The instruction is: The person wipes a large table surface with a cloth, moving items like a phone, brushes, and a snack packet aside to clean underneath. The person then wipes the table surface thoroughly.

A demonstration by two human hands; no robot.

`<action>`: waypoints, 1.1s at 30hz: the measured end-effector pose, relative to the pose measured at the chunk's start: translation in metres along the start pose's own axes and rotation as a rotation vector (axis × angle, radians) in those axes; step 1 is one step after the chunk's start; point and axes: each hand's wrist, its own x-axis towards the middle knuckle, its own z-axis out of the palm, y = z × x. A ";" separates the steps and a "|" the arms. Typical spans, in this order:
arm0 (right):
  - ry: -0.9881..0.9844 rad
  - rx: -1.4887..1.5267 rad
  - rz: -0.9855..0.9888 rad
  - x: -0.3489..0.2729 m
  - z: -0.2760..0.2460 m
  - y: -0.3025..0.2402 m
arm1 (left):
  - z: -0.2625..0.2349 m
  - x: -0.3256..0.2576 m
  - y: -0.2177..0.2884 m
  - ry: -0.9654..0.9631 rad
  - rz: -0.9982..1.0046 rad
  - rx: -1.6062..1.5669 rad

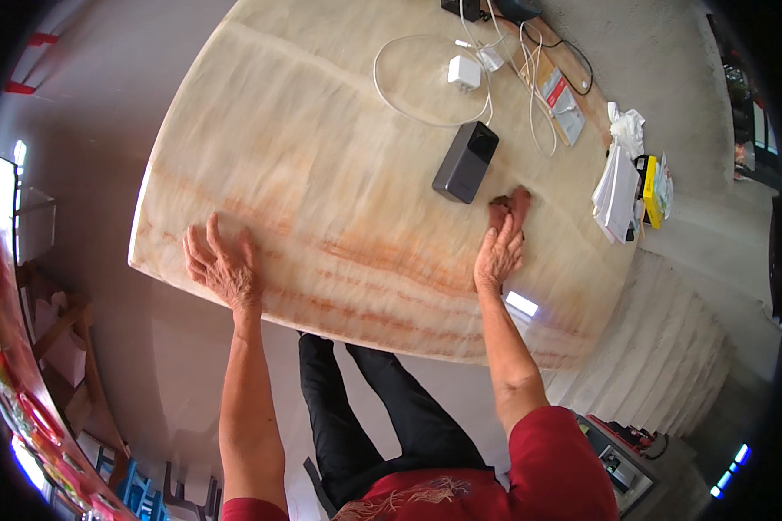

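My left hand (221,267) rests near the front left edge of a marble-patterned table (321,130), fingers apart and bent onto the surface, holding nothing. On the right side of the table, my right hand (498,255) presses on a small reddish-brown cloth (519,205), its fingers together. Part of the cloth is hidden beneath that hand. Just beyond the cloth lies a dark grey power bank (467,163), apart from both hands.
Farther back are a white charger plug (464,73), a looping white cable (379,87) and a small packet (561,104). Along the right edge sit a stack of white papers (615,193), a yellow box (649,191) and crumpled tissue (626,128).
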 end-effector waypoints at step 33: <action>0.061 0.198 -0.101 -0.203 -0.019 0.054 | 0.028 0.010 -0.036 -0.020 0.057 0.153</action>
